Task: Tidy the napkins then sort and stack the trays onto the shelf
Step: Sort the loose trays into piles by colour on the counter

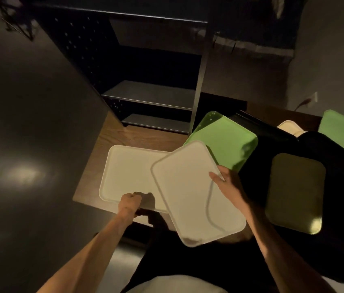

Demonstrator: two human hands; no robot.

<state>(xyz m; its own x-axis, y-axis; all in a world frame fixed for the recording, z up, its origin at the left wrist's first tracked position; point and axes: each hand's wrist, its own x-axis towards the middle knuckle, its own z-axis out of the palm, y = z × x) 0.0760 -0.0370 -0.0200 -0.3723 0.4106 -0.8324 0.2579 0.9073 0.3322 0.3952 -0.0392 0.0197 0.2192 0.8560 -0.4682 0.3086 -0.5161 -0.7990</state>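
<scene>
Left hand (129,202) gripping flat cream plastic tray (128,172) by its near rim; right hand (229,182) pinching second cream rectangular tray (188,187), overlapping it.

You are looking at a dim, warm-toned scene, most of it sunk in near-black. Light falls from above onto the white tray (196,191) under your right hand's fingers (216,176), which shows brightest. Just beyond your left hand (129,203) its knuckles cast a soft shadow. A hazy glare patch sits far left of those fingers. Edges bend, detail is soft and grainy.
</scene>
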